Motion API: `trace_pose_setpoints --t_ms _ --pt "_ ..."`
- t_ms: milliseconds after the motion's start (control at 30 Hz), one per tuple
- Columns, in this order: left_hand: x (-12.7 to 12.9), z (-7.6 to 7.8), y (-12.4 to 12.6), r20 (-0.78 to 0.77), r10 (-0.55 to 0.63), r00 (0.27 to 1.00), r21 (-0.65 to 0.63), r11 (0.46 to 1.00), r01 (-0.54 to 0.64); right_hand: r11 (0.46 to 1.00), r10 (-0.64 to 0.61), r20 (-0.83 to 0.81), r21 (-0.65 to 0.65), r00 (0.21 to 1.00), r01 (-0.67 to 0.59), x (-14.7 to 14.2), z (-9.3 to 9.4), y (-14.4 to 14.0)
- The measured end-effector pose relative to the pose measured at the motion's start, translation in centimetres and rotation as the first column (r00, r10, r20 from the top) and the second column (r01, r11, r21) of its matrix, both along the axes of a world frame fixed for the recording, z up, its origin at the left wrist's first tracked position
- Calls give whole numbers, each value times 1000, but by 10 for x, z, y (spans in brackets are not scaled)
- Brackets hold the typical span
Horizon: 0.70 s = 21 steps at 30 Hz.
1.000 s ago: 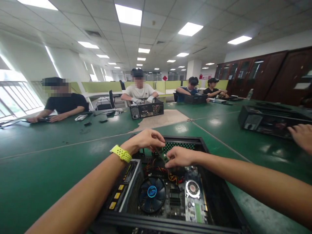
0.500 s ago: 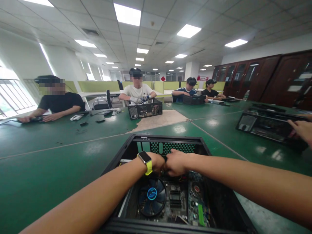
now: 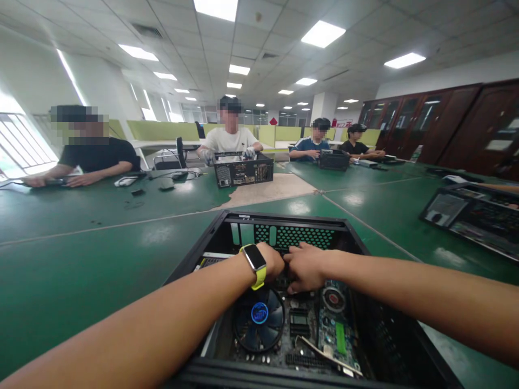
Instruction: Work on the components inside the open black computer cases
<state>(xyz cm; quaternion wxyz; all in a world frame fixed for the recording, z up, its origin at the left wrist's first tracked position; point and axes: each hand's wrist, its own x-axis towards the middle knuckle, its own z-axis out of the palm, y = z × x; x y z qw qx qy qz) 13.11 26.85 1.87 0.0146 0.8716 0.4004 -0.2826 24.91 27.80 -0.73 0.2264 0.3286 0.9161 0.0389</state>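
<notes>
Your left hand (image 3: 272, 261), with a yellow-strapped watch (image 3: 255, 265) on the wrist, and your right hand (image 3: 306, 266) are pressed side by side, knuckles touching, down inside the open computer case (image 3: 194, 256). Both hands are curled downward over the board (image 3: 300, 324) at the middle of the case; you cannot tell what the fingers close on, since the hands hide it. Just below them sits the round black fan (image 3: 259, 319) with its blue centre. The case rests on the green table (image 3: 81, 259). Across it, other people work at another open case (image 3: 243, 173).
</notes>
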Motion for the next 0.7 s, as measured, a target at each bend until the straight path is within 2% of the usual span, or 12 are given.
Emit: trace_pose_setpoints --t_ms 67,200,333,400,467,533,600,633,667,700 --pt "1 2 -4 4 -33 999 16 999 33 998 3 28 -65 1000 -1 0 -1 -4" --pt "2 -1 -6 -2 -81 997 42 996 81 996 55 171 65 984 -67 -6 -6 -14" --pt "1 -14 -2 -7 -100 995 58 993 100 996 50 194 63 980 -63 -13 -11 -14" --pt "1 -14 0 -6 -100 995 70 993 100 997 33 183 56 983 -44 -16 -3 -15" --pt "1 -3 0 -3 -83 997 103 991 83 998 -11 179 55 984 1 -14 11 -22" --pt "-3 19 -10 1 -50 999 145 988 50 996 -71 72 50 995 68 -5 27 -41" --pt "-15 40 -33 72 -45 996 223 975 28 992 -75 -163 87 984 90 15 33 -76" --pt "-24 44 -50 136 -64 989 292 956 21 985 -36 -294 150 955 84 28 29 -97" --pt "-36 41 -70 251 -144 957 406 913 31 964 27 -405 252 914 83 41 22 -118" --pt "-50 29 -91 360 -233 903 552 834 -5 920 100 -477 379 873 102 54 11 -139"
